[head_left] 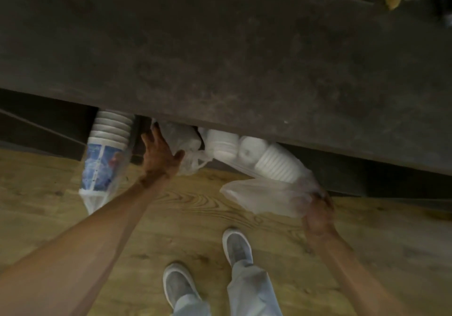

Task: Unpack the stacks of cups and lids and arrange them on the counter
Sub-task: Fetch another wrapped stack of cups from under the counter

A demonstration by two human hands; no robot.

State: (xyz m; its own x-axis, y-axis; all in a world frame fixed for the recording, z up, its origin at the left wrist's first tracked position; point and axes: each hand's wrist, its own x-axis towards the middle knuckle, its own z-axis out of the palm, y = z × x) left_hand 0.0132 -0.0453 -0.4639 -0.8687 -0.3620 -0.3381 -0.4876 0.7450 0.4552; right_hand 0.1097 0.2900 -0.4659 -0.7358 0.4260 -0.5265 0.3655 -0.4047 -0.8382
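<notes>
Head view: right hand (318, 214) pinches bag (266, 198) of lids (276, 164) under bench (220, 58); left hand (159, 159) spread, beside cup stack (107, 149). Light, crushable, slippery film; grip bag neck.

A printed cup stack (105, 154) in a clear sleeve leans out from under the counter (220, 58) at left. To its right lie a bagged lid stack (182, 142) and a white cup stack (274, 161), tilted, in loose clear plastic.
</notes>
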